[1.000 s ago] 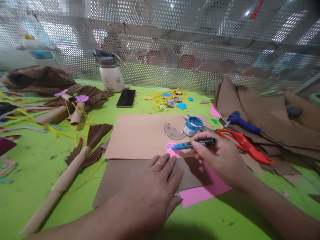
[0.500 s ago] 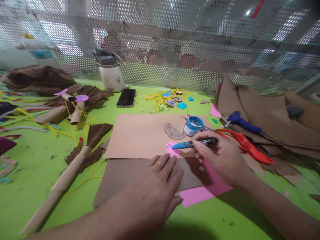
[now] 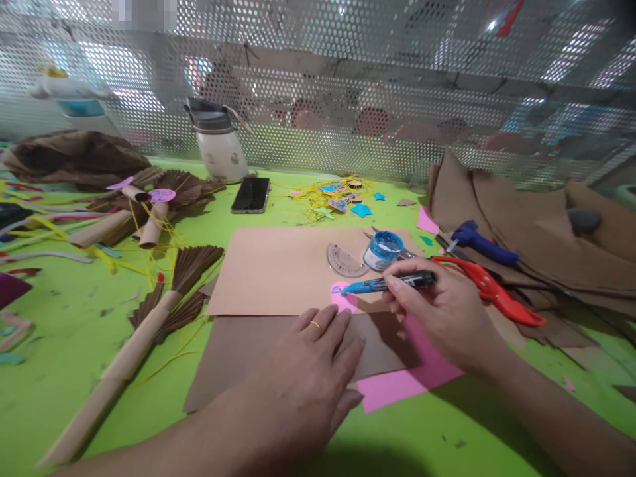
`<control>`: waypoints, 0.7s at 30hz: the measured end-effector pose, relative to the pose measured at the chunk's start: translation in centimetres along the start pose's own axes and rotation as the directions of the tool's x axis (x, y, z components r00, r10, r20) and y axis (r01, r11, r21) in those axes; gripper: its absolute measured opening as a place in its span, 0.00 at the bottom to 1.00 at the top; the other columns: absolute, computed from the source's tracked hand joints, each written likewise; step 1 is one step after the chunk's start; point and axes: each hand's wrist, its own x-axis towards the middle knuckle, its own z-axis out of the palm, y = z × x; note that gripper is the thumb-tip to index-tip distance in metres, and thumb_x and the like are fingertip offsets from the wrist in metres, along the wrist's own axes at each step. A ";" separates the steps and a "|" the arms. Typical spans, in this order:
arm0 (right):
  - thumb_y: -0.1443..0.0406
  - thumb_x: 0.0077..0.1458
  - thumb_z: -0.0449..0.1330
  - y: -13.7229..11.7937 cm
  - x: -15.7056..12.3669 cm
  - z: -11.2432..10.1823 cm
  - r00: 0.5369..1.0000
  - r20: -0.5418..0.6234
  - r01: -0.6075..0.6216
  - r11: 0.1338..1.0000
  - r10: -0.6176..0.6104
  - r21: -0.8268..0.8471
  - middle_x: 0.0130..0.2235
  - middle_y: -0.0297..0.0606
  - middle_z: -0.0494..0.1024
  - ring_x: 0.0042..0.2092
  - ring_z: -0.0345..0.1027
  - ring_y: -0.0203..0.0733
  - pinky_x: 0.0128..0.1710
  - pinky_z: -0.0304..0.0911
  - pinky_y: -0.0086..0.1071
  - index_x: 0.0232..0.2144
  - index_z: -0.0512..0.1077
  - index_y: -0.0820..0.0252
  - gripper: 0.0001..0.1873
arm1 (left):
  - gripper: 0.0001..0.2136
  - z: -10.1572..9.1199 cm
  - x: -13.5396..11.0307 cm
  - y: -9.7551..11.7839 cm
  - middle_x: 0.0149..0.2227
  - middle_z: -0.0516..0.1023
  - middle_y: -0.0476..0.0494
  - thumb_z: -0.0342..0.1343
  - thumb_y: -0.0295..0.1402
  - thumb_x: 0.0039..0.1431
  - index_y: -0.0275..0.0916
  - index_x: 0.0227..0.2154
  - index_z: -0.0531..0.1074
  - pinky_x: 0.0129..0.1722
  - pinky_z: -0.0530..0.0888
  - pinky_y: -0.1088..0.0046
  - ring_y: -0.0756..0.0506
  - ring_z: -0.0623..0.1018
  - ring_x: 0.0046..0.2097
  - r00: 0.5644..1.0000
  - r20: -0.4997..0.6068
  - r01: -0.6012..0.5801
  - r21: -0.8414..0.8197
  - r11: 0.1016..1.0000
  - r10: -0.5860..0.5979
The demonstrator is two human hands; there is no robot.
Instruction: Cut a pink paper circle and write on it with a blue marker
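My right hand (image 3: 437, 308) grips a blue marker pen (image 3: 372, 285), its tip on a small pink paper circle (image 3: 346, 301) that bears blue marks. Stretched flat, my left hand (image 3: 308, 371) lies over the brown paper sheet (image 3: 238, 351), fingertips at the lower edge of the circle. The circle rests on a lighter tan sheet (image 3: 273, 265). Just beyond the marker are a clear protractor (image 3: 345, 260) and an opened jar of blue paint (image 3: 382, 252). A pink paper strip (image 3: 392, 391) sticks out beneath the brown sheet.
Red-handled scissors (image 3: 501, 298) and a blue glue gun (image 3: 487, 246) lie at right by brown cardboard (image 3: 507, 218). At left is a rolled-paper stick (image 3: 129, 338) with pleated fans. A phone (image 3: 251, 195) and a bottle (image 3: 218, 142) stand near the perforated metal panel (image 3: 318, 86).
The marker and my right hand have shifted very slightly to the right over the pink circle. My left hand stays in place.
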 end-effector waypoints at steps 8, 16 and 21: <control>0.57 0.59 0.60 0.0 0.1 0.1 0.999 0.033 -0.024 1.000 0.024 0.000 0.23 0.32 0.72 0.22 0.67 0.35 0.19 0.68 0.27 0.36 0.72 0.59 0.11 | 0.22 -0.3 0.2 -0.1 0.59 0.69 0.26 0.42 0.42 0.69 0.31 0.54 0.69 0.58 0.66 0.51 0.30 0.69 0.60 1.000 0.018 0.003 -0.018 1.000 -0.003; 0.56 0.58 0.60 0.3 0.1 -0.2 1.000 0.002 0.026 0.999 -0.026 -0.031 0.22 0.33 0.73 0.21 0.67 0.36 0.17 0.66 0.27 0.35 0.72 0.59 0.11 | 0.22 0.1 0.1 -0.1 0.59 0.70 0.26 0.42 0.42 0.69 0.31 0.55 0.69 0.57 0.67 0.49 0.29 0.69 0.61 1.000 0.028 0.010 -0.005 1.000 -0.010; 0.58 0.59 0.60 0.6 0.4 -0.8 0.995 -0.030 0.094 0.990 -0.097 -0.106 0.24 0.35 0.76 0.24 0.71 0.37 0.22 0.69 0.27 0.35 0.73 0.59 0.10 | 0.23 0.0 0.1 -0.1 0.60 0.69 0.26 0.42 0.42 0.69 0.31 0.55 0.69 0.59 0.66 0.50 0.29 0.68 0.61 0.999 0.054 0.002 -0.023 1.000 0.000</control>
